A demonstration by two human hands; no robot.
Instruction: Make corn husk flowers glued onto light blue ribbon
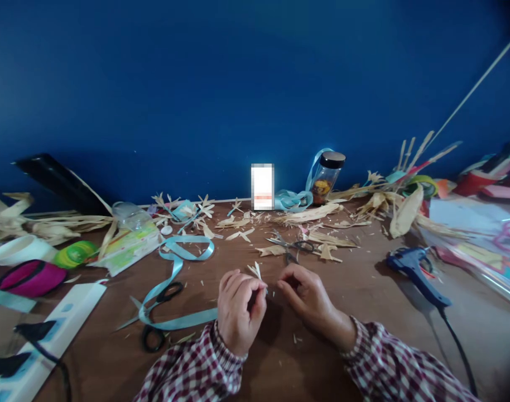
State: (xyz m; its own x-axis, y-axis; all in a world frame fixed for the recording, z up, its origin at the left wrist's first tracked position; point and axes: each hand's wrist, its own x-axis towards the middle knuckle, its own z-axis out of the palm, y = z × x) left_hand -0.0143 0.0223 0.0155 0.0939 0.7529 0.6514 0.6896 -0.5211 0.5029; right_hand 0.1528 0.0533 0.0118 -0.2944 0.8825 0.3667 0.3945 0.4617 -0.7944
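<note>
My left hand (241,304) is closed in a pinch on a small pale corn-husk flower (256,271), whose petals stick up beyond the fingertips. A light blue ribbon (183,320) runs across the table from the left and ends out of sight behind that hand. Just to the right, apart from the flower, my right hand (307,293) has its thumb and forefinger pressed together. Whatever they pinch, if anything, is too small to make out. Scissors (287,243) with dark handles lie beyond both hands, and a second pair of scissors (154,304) lies partly under the ribbon.
A blue glue gun (418,273) with its cord lies at right. Dried husks (317,213), a tilted dark-lidded jar (327,176) and a bundle of ribbon (294,201) line the blue wall. At left are a white power strip (73,324) and a magenta band (31,283).
</note>
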